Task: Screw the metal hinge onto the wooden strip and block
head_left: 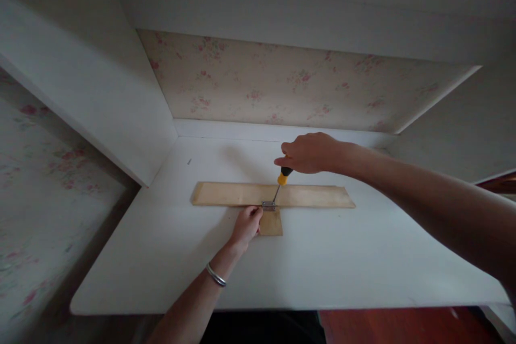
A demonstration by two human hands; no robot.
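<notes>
My right hand (308, 153) is closed around the handle of a black and yellow screwdriver (282, 177). The tool leans, its tip down at a small metal hinge (268, 206). This hinge lies across the joint between a long pale wooden board (229, 193) and a short wooden piece (271, 224) in front of it. My left hand (248, 223), with a silver bangle at the wrist, is at the left side of the hinge and short piece, fingers bent and pressed against them. Its fingertips are partly hidden.
The boards lie on a white desk (342, 258) with a rounded front left corner. A small screw-like bit (189, 161) lies at the back left. White side panels and an overhead shelf (282, 21) enclose the desk, with flowered wallpaper (258, 86) behind.
</notes>
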